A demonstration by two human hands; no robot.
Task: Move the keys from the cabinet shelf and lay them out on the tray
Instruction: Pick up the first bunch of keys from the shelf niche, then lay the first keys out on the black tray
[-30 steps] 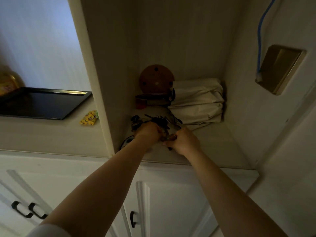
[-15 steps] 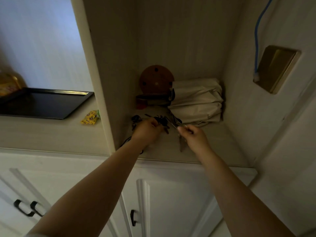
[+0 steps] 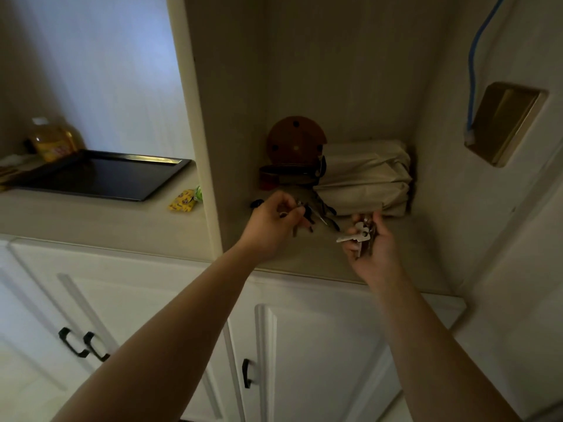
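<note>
My right hand (image 3: 373,248) holds a bunch of silver keys (image 3: 358,236) just above the cabinet shelf (image 3: 405,257), one key pointing left. My left hand (image 3: 271,223) grips a dark bunch of keys (image 3: 307,213) further left on the same shelf, lifted slightly. More dark keys or straps (image 3: 330,216) lie on the shelf between the hands. The black tray (image 3: 100,176) rests on the counter to the left, outside the cabinet niche.
A folded beige cloth bundle (image 3: 365,175) and a round brown disc (image 3: 294,141) fill the back of the shelf. A yellow packet (image 3: 182,202) lies by the tray, a yellow bottle (image 3: 53,138) behind it. A cabinet wall (image 3: 198,132) divides shelf from counter.
My hands, close together a second ago, have drawn apart. The right hand has pulled the silver keys out to the right; the left keeps the dark bunch.
</note>
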